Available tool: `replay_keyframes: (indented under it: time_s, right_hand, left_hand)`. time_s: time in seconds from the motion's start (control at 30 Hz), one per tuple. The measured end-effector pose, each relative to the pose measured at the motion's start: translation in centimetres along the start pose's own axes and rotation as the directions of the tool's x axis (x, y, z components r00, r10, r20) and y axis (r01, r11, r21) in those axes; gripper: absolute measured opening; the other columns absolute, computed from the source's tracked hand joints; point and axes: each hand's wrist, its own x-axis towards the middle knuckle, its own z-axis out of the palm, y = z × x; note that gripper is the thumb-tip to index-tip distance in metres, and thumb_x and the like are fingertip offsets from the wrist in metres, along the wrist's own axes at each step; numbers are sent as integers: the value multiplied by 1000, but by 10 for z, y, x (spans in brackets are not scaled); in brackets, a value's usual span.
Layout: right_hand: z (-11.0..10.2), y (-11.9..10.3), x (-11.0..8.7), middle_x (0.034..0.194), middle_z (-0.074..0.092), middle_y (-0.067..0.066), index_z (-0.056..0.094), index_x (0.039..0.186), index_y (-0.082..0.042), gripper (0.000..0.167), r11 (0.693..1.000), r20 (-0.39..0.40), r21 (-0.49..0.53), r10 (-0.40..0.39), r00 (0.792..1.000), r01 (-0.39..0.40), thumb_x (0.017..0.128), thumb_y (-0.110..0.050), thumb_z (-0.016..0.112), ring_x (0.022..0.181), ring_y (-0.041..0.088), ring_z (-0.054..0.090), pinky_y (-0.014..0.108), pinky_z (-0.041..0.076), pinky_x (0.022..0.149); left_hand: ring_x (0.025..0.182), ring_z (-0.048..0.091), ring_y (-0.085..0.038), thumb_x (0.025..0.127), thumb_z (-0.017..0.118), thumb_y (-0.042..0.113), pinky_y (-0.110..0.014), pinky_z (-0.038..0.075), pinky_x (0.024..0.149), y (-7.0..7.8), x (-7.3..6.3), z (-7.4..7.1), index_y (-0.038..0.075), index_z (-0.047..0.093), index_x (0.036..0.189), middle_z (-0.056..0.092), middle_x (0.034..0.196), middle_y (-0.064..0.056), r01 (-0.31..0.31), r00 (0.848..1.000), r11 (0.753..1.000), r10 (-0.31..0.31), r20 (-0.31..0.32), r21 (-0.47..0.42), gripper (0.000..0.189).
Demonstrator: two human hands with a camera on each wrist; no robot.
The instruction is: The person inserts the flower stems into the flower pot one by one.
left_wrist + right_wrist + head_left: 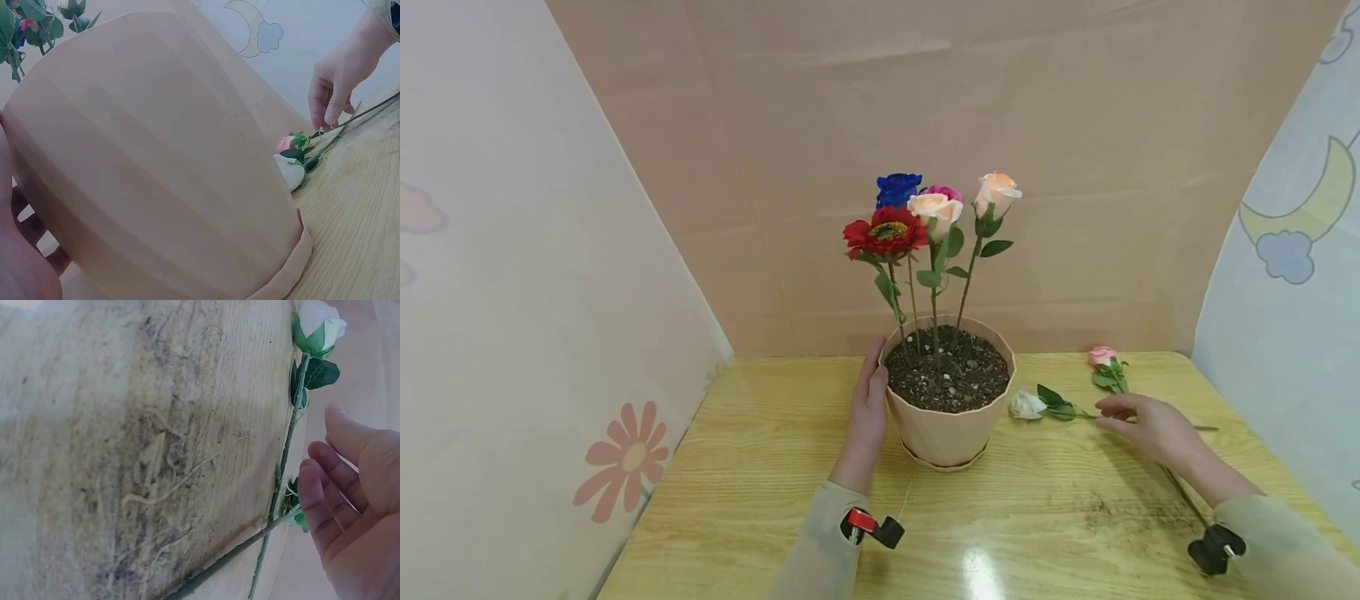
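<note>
A peach flowerpot (pixel 951 433) full of dark soil (pixel 955 383) stands on the table, holding several upright artificial flowers. Among them are a red flower (pixel 887 234), a blue rose (pixel 897 190) and a pale peach rose (pixel 997 193). My left hand (pixel 869 408) rests against the pot's left side; its fingers are partly hidden behind the wall in the left wrist view. On the right, my right hand (pixel 1150 425) hovers over two crossed stems, fingers loosely bent and holding nothing. A white rose (pixel 317 328) and a pink rose (pixel 1102 357) belong to those stems.
Dark soil smudges (pixel 1105 508) mark the wooden table (pixel 760 467) in front of the right hand. The pot stands on a shallow saucer (pixel 946 465). A tan backdrop (pixel 775 167) rises behind, with patterned panels at both sides.
</note>
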Motion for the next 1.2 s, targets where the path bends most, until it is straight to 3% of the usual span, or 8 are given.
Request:
replay_keyframes:
  time_s: [0.2,0.33,0.57,0.77,0.93,1.2]
  right_hand:
    - [4,5,0,112,77,8,77,130,1,38,999,23,34,13,1000,-14,104,-27,80,103,34,71,41,57,78]
    - [6,8,1,112,77,7,78,128,0,37,999,26,36,19,999,-20,103,-27,81,103,33,72,40,57,78]
    - [9,12,2,108,77,5,80,125,-2,32,999,37,38,34,999,-35,103,-26,82,98,29,71,47,57,81]
    - [9,13,2,115,78,14,78,129,1,36,999,11,48,25,1000,-25,105,-27,79,110,44,71,61,57,89]
    - [8,15,4,116,77,18,76,134,2,40,999,-9,37,30,1000,-29,107,-28,77,112,49,69,65,55,87]
    - [8,21,6,127,75,25,73,137,5,47,998,44,40,49,998,-50,105,-29,79,121,56,64,70,51,94]
  left_hand:
    - [166,23,-34,121,39,39,-64,22,130,-1,0,0,24,36,175,31,179,-5,4,1000,1000,-4,3,-19,56]
    - [166,23,-34,121,39,38,-64,22,131,-3,0,0,22,36,175,31,179,-7,0,1000,1000,-1,0,-21,56]
    - [166,23,-36,122,38,35,-65,21,130,-3,0,1,19,37,175,31,179,-9,-8,1000,1000,8,-2,-26,55]
    - [166,23,-35,122,38,37,-65,21,131,-1,0,1,20,36,175,31,179,-9,-18,1000,999,18,3,-33,56]
    - [166,22,-37,122,37,32,-66,19,131,-2,0,0,17,36,175,29,180,-14,-33,999,998,34,8,-45,55]
    - [166,22,-37,122,37,34,-66,20,130,-2,1,0,17,35,175,28,180,-15,-28,1000,999,28,13,-42,56]
